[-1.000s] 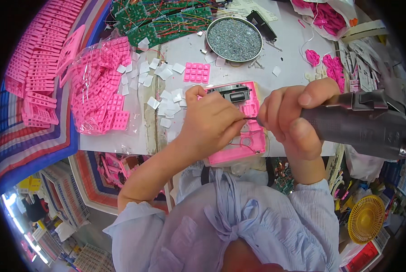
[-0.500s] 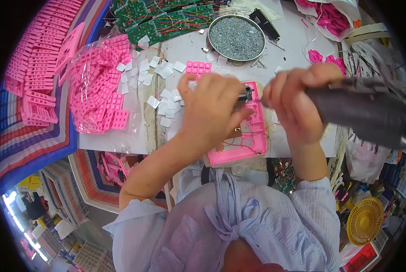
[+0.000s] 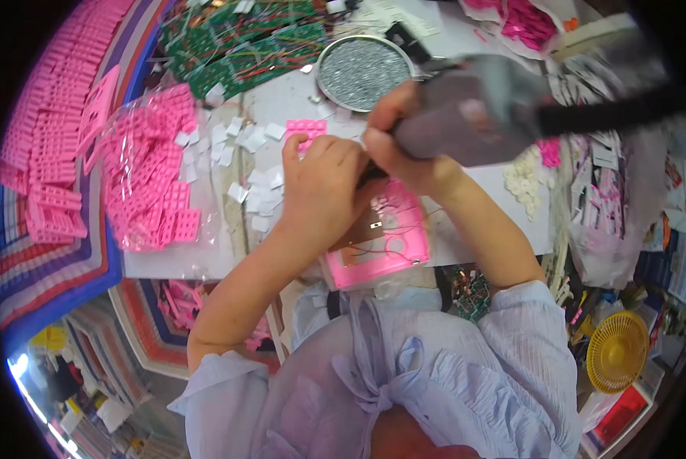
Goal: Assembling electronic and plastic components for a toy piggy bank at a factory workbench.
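Observation:
A pink plastic casing [image 3: 412, 246] with thin red wires and a small brown board inside lies at the table's front edge. My left hand [image 3: 321, 177] curls over its upper left side, closed on it. Beside those fingertips shows a small dark part [image 3: 371, 174], mostly hidden by my hands. My right hand [image 3: 408, 145] wraps round a dark grey electric screwdriver [image 3: 473, 115], blurred by motion, held tilted above the casing's far end. Its tip is out of sight behind my hands. Just beyond my left hand sits a pink keypad [image 3: 306, 128].
A round metal dish of screws [image 3: 363, 73] stands near wired green circuit boards [image 3: 243, 50]. Left are white square pieces [image 3: 262, 191], a clear bag of pink keypads [image 3: 148, 176] and a striped bin of pink panels [image 3: 48, 145]. A yellow basket [image 3: 617, 352] is at lower right.
My right hand has brought the screwdriver leftward, over the casing and close to my left hand. The whole view has shifted a little. My left hand keeps its place on the casing.

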{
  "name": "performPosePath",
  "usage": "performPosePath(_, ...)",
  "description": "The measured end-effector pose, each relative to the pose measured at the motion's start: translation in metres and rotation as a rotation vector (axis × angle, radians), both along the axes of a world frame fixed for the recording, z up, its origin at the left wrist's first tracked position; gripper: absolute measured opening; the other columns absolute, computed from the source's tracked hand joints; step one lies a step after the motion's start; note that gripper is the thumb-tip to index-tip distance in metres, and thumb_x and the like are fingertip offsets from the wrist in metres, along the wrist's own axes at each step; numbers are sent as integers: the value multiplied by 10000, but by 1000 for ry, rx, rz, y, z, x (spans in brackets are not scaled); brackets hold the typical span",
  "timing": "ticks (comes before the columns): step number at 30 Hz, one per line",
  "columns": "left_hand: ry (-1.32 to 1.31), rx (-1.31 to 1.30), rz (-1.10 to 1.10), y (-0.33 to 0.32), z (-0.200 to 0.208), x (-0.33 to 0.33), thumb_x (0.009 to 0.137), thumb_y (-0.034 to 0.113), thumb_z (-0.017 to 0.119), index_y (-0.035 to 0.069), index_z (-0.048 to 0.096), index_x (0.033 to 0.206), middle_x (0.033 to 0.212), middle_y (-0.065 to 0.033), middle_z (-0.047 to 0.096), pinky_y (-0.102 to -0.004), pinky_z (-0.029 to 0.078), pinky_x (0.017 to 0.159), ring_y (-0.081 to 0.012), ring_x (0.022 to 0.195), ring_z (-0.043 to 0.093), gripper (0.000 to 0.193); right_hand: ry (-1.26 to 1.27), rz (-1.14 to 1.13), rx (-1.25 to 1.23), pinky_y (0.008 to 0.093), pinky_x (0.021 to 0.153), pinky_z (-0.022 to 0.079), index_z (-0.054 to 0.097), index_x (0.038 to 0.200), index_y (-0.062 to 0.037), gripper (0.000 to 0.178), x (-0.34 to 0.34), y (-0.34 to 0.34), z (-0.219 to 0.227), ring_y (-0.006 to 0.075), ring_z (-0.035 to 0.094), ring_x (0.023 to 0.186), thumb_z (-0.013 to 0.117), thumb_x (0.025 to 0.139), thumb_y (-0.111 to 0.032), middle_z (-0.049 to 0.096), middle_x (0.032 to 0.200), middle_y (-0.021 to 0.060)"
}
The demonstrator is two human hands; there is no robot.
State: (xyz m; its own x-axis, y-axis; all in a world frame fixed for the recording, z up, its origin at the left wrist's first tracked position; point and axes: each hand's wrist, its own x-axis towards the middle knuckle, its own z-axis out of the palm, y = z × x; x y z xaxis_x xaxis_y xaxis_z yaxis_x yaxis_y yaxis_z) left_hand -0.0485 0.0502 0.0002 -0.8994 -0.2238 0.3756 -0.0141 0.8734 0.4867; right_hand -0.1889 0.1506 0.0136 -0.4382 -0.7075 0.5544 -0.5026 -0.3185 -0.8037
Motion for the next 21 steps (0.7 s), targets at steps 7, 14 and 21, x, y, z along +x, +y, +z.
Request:
performPosePath(7,-4,159,-65,-19,18,20,768,108,772,32,627,1018,1049,-152,662,-405,508,832,-350,947,641,299,-527,238,35,258,638,496,633,1183,-36,307,-53,1,26,129,638,846,682,913,-174,679,1016,23)
performPosePath(14,-565,168,51,-63,117,173,707,96,802,6,625,1053,1141,-177,665,-425,490,915,-340,1027,643,399,259,-792,899,370,721,535,728,937,4,370,-194,125,-34,300,704,777,723,869,-360,715,823,188)
performPosePath(21,-739,12,-8,-32,104,195,687,192,837,49,611,1240,1209,-156,642,-476,443,992,-357,1135,594,615,143,-715,548,293,689,523,707,940,-19,134,-146,140,-5,140,681,739,683,876,-134,721,803,74)
